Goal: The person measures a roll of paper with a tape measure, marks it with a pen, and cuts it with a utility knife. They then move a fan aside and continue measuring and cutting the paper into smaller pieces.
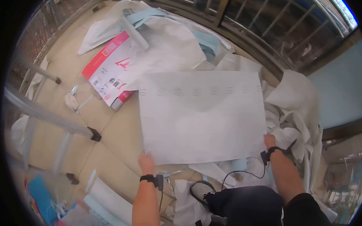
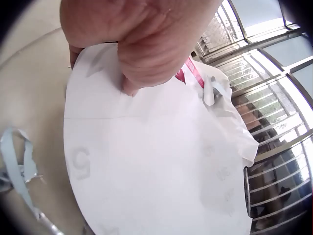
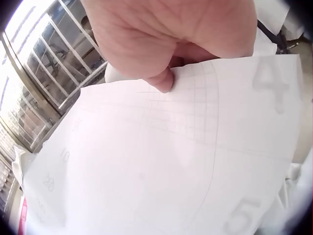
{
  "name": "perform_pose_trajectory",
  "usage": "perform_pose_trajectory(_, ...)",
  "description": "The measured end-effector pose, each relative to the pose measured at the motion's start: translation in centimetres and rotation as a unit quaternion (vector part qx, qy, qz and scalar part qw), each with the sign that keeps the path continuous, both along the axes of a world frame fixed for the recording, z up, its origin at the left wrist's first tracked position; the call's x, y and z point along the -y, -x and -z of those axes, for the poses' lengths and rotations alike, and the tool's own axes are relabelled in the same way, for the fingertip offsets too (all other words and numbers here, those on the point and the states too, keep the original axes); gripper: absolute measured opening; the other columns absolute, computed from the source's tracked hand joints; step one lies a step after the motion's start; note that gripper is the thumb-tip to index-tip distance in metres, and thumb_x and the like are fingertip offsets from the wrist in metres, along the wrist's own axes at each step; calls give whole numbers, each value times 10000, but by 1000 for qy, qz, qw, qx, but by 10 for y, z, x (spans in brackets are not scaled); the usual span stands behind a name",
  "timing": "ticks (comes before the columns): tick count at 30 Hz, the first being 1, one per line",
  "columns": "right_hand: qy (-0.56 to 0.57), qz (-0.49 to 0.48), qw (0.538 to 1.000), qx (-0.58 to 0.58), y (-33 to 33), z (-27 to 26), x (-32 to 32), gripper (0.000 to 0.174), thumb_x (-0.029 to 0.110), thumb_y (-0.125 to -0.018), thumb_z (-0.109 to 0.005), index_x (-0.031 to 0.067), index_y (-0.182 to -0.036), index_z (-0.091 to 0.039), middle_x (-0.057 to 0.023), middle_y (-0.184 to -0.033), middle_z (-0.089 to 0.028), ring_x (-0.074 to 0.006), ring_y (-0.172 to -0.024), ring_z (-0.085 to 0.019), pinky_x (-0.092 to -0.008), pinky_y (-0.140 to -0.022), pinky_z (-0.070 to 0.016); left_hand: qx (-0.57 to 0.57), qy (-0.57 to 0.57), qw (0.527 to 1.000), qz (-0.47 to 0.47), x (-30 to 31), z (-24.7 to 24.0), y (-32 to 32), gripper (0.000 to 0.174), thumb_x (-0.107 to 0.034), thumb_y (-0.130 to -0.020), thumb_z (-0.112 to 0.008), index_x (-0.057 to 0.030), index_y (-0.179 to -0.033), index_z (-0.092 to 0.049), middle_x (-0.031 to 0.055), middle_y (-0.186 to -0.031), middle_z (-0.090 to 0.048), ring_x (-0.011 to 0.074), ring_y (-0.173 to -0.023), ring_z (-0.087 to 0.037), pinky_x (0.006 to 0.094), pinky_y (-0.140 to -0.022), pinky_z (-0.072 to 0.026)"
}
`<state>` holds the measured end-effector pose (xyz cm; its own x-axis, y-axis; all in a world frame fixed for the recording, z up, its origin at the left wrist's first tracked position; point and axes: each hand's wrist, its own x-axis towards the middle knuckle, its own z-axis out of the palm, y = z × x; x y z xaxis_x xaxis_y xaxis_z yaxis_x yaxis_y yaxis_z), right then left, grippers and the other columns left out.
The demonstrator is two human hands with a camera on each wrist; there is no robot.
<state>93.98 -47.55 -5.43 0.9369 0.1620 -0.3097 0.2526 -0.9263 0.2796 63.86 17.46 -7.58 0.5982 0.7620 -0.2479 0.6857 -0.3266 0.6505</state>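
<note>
A large white sheet (image 1: pixel 201 118) is stretched between both hands in the head view, with faint grey figures along its far edge. The left hand (image 1: pixel 146 164) pinches its near left corner, and the right hand (image 1: pixel 269 141) grips its right edge near the corner. In the left wrist view, the left hand (image 2: pixel 142 39) has its thumb on the sheet (image 2: pixel 142 161), where a faint 5 shows. The right hand (image 3: pixel 176 34) pinches the sheet (image 3: pixel 137 156) between thumb and fingers hidden behind it; a faint 4 and grid lines show there.
Crumpled white sheets (image 1: pixel 290 97) lie at the right and far side. A pink and white package (image 1: pixel 108 71) is on the tiled floor (image 1: pixel 114 150). Metal legs (image 1: pixel 47 111) stand at left. Rolled material (image 1: pixel 108 198) lies near left; railings (image 1: pixel 274 16) run beyond.
</note>
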Motion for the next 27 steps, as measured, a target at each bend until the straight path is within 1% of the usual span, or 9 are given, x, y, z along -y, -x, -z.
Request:
perform_pose_trajectory(3, -228, 143, 962, 51, 14, 19, -7, 223, 191, -886, -510, 71, -860, -696, -170, -865, -682, -350, -862, -661, -482, -774, -509, -55, -17, 998, 5, -9, 16, -7, 336, -231, -860, -651, 61, -1024, -648, 282, -973, -660, 453, -961, -616, 502, -845, -477)
perform_pose_trajectory(4, -64, -15, 996, 61, 14, 27, 2, 225, 211, -884, -515, 80, -842, -693, -171, -861, -683, -355, -866, -660, -492, -776, -505, -6, 45, 999, -7, -10, 13, -9, 349, -236, -862, -652, 62, -1045, -647, 280, -990, -658, 448, -978, -613, 497, -860, -474)
perform_pose_trajectory(7, -58, 41, 996, -46, 19, -11, -23, 318, 265, -912, -520, 30, -1011, -712, -231, -1056, -685, -408, -983, -645, -462, -892, -503, -21, 32, 999, 26, -21, 24, -15, 373, -241, -879, -649, 55, -1106, -644, 260, -1055, -652, 428, -1049, -603, 477, -911, -466)
perform_pose_trajectory(9, -318, 345, 883, -13, 30, -21, -39, 404, 335, -895, -551, -17, -1035, -693, -251, -1103, -671, -434, -1009, -629, -460, -921, -489, -44, 3, 999, 20, -24, 41, -17, 375, -246, -886, -645, 61, -1101, -646, 259, -1071, -646, 424, -1072, -597, 470, -925, -464)
perform_pose_trajectory(13, -232, 197, 952, 11, 32, -4, -24, 478, 401, -865, -583, -43, -1001, -696, -251, -1081, -679, -428, -1017, -630, -456, -933, -479, -90, 5, 996, 22, -29, 35, -16, 392, -265, -906, -624, 86, -1080, -646, 277, -1073, -646, 428, -1076, -604, 456, -936, -470)
perform_pose_trajectory(18, -303, 313, 900, -2, 32, -29, -39, 490, 439, -834, -598, -22, -960, -707, -242, -1022, -688, -396, -1040, -618, -443, -954, -459, -54, 92, 994, -23, -44, 58, 1, 394, -265, -864, -656, 91, -1035, -656, 288, -1005, -673, 446, -985, -637, 461, -879, -493)
perform_pose_trajectory(19, -286, 197, 937, 35, 32, -24, -33, 461, 417, -810, -630, -24, -917, -707, -227, -977, -702, -386, -977, -643, -466, -910, -478, -85, 72, 994, 0, -45, 51, 5, 376, -246, -840, -677, 87, -1015, -662, 282, -978, -685, 445, -952, -649, 463, -857, -500)
perform_pose_trajectory(22, -421, 315, 845, 98, 33, -56, -64, 300, 217, -725, -735, -53, -848, -690, -151, -753, -699, -229, -682, -666, -371, -640, -516, 5, 135, 990, -36, -44, 69, 12, 325, -158, -788, -699, 77, -1009, -656, 260, -948, -693, 381, -908, -676, 445, -826, -513)
perform_pose_trajectory(27, -406, 271, 843, 226, 7, -14, -15, 428, 167, -759, -747, -58, -1103, -628, -198, -922, -685, -259, -875, -660, -370, -755, -522, 128, 127, 976, -120, -10, 11, -31, 504, -66, -759, -690, 38, -1226, -530, 220, -1047, -663, 338, -951, -661, 399, -856, -521)
